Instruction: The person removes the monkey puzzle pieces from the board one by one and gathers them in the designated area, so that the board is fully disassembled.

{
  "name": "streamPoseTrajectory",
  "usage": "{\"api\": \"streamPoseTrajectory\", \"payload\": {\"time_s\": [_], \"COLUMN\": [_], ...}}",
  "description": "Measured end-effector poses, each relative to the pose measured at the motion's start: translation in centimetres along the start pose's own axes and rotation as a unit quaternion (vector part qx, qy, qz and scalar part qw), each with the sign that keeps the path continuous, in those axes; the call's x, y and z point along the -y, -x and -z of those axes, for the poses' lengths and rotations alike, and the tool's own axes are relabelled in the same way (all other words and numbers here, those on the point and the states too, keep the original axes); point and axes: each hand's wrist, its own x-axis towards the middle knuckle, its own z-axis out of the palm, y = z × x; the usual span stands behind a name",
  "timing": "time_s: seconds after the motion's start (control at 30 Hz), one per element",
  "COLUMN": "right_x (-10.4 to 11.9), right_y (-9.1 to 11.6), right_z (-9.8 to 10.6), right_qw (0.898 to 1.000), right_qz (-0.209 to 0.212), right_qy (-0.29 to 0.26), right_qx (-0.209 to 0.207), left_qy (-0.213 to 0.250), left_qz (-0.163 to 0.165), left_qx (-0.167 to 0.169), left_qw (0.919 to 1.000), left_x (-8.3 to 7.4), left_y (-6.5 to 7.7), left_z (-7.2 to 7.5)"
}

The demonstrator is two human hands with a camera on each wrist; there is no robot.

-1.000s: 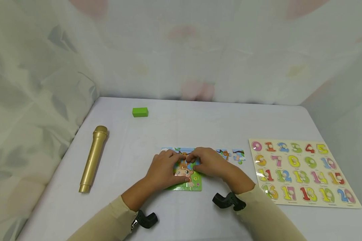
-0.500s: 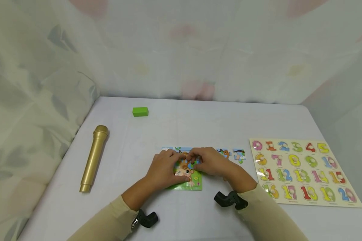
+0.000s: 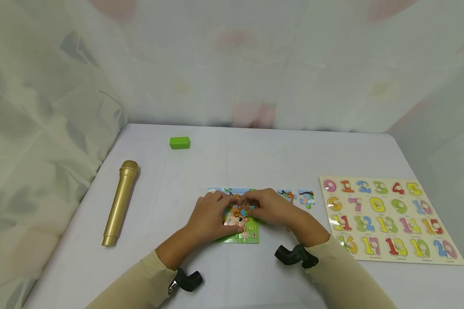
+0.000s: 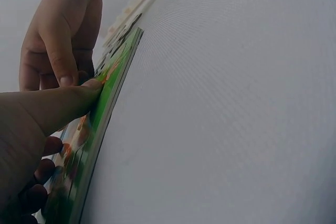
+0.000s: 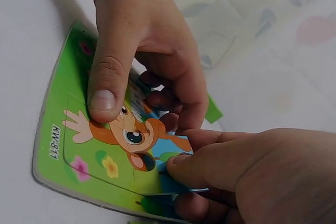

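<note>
A jigsaw board with a cartoon animal on a green ground (image 3: 249, 238) lies flat on the table, partly covered by both hands. My left hand (image 3: 209, 216) rests over its left side, the thumb laid along the picture and pressing it. Between thumb and fingers, my right hand (image 3: 270, 208) pinches a blue and green puzzle piece (image 5: 170, 182). In the right wrist view this piece's edge stands slightly above the board. Two loose puzzle pieces, one with an orange animal (image 3: 287, 196) and one with a branch (image 3: 306, 197), lie beyond the right hand.
A cream number board (image 3: 386, 219) with knobbed numerals lies at the right. To the left is a gold microphone (image 3: 120, 204). A green block (image 3: 179, 143) sits near the back of the white table (image 3: 232, 156). Patterned cloth (image 3: 232, 64) hangs behind.
The right hand and forearm have shifted very slightly to the right, with a small orange-brown bit now showing beside the right wrist. The left hand has stayed in place.
</note>
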Motion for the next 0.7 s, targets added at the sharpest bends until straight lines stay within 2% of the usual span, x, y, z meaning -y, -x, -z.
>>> {"api": "streamPoseTrajectory", "payload": {"time_s": [0.4,0.6,0.7], "right_x": [0.0,0.2,0.3], "right_y": [0.3,0.9,1.3], "right_z": [0.4,1.0,1.3], "right_qw": [0.999,0.996,0.996], "right_qz": [-0.004,-0.013,-0.018], "right_qy": [-0.039,-0.081,-0.083], "right_qx": [0.001,0.022,0.028], "left_qy": [0.007,0.008,0.007], "left_qz": [0.002,0.000,-0.002], "left_qx": [0.001,-0.002,-0.005], "left_qw": [1.0000,1.0000,1.0000], "left_x": [-0.1,0.0,0.1], "left_y": [0.0,-0.1,-0.1], "left_z": [0.1,-0.1,-0.1]}}
